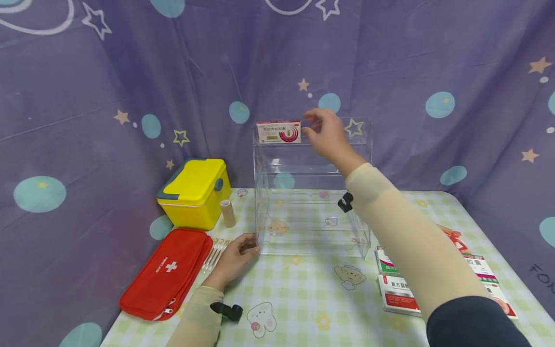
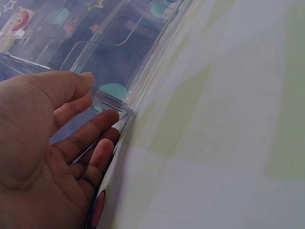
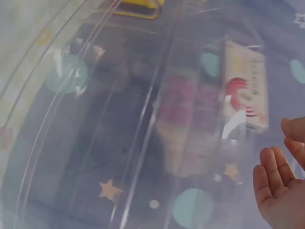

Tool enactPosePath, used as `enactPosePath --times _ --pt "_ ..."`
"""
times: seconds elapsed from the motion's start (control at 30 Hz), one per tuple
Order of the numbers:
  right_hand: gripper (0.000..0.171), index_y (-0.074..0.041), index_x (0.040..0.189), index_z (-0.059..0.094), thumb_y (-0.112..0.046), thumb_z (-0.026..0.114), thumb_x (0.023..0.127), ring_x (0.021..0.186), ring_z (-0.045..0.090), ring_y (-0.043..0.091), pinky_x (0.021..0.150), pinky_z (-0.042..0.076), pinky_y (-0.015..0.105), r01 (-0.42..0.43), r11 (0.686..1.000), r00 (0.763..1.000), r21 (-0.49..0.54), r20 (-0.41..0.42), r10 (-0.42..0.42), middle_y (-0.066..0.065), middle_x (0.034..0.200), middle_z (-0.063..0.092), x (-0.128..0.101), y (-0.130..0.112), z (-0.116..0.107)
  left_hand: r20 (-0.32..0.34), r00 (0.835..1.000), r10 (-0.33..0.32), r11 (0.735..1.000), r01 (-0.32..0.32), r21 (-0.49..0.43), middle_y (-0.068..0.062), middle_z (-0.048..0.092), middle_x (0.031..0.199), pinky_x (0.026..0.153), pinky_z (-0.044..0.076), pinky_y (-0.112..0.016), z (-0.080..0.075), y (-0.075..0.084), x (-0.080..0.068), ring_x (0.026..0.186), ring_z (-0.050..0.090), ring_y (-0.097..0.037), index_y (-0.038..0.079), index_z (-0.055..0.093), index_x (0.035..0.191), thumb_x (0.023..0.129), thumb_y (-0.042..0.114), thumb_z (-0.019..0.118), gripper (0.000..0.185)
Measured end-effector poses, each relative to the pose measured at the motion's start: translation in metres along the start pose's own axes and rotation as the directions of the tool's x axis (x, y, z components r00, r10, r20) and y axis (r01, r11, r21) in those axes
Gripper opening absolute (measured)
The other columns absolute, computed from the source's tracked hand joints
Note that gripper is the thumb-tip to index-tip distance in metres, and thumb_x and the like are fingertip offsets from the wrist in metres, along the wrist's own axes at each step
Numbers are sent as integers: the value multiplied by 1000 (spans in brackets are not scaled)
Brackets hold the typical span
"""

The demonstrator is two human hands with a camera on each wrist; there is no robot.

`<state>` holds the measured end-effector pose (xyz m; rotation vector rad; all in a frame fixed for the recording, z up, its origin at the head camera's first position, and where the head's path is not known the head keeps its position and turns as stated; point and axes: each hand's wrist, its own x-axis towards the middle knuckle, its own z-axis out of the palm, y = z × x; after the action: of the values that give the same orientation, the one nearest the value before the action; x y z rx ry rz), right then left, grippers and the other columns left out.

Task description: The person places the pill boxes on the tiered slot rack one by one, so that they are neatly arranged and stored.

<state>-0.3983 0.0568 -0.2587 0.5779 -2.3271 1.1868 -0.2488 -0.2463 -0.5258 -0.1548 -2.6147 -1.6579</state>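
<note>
Green-checked tablecloth (image 1: 355, 320) under rack (image 1: 303, 174); purple backdrop (image 1: 277, 58) (starry).

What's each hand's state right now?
Left hand: open, empty, at the lower left of the clear rack.
Right hand: open, empty, just beside the medicine box.

ok so the table (image 1: 299, 296) is pale green and white check with cartoon critters, curtain (image 1: 381, 53) behind is purple with teal blobs and tan stars. Yellow box (image 1: 195, 180) with blue-grey trim by the table's back left corner, red pouch (image 1: 166, 279) with a white cross along the left edge, see-through shelf (image 1: 312, 243), white carton (image 1: 270, 132) with red rings at its top left corner.
</note>
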Motion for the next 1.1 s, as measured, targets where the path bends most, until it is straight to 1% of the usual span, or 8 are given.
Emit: enactPosePath --times 0.3,0.43,0.53,0.63,0.73,0.87,1.03,1.1 --pt "28 -4 120 73 -10 80 93 100 67 20 97 52 37 136 988 978 67 -166 -124 9 115 63 -62 15 -73 6 1000 2 1000 -2 -4 -7 71 124 104 50 -49 1 3 0 115 64 -23 7 65 137 99 16 74 40" --pt "29 -4 121 72 -14 79 96 99 63 11 94 51 28 84 996 971 43 -227 -72 5 115 64 -87 47 -106 2 1000 -7 1000 7 -6 -5 71 122 104 50 -48 1 3 0 114 65 -21 10 66 136 98 17 75 39" --pt "34 -6 126 70 -26 76 98 99 60 6 91 48 23 -32 999 971 -1 -235 31 5 119 64 -107 80 -126 -2 1000 -16 1000 16 1 -4 72 122 104 50 -47 0 2 0 114 65 -21 11 66 136 98 18 75 40" --pt "47 -10 134 66 -42 70 100 107 58 11 90 48 29 -180 983 973 -48 -157 170 8 130 63 -127 117 -142 -3 1000 -23 1000 23 9 -4 71 124 103 50 -47 -1 2 -1 114 65 -22 12 66 137 98 20 76 41" --pt "61 -12 144 58 -53 65 100 120 56 28 92 50 46 -301 949 953 -90 -6 302 15 140 59 -144 158 -151 -4 1000 -29 999 29 17 -4 71 125 103 50 -47 -3 2 -1 115 65 -22 12 66 138 98 21 76 42" --pt "72 -7 152 49 -55 63 101 131 49 47 98 47 64 -402 906 889 -130 181 420 26 148 50 -164 213 -155 -7 999 -38 999 38 9 -5 71 126 104 49 -47 -3 2 -2 115 65 -22 13 66 137 98 22 76 41" --pt "71 2 154 42 -42 66 103 135 46 53 102 46 67 -485 859 798 -166 319 512 33 151 44 -185 266 -156 -8 999 -40 999 39 -6 -6 71 125 103 50 -44 -1 1 -1 115 64 -22 12 67 136 98 21 76 40" --pt "70 4 154 42 -35 69 103 135 47 54 101 47 66 -499 850 774 -168 353 525 34 151 44 -191 278 -156 -7 999 -36 999 36 -6 -6 71 125 102 50 -43 1 1 -1 115 64 -22 11 67 135 98 20 76 40"
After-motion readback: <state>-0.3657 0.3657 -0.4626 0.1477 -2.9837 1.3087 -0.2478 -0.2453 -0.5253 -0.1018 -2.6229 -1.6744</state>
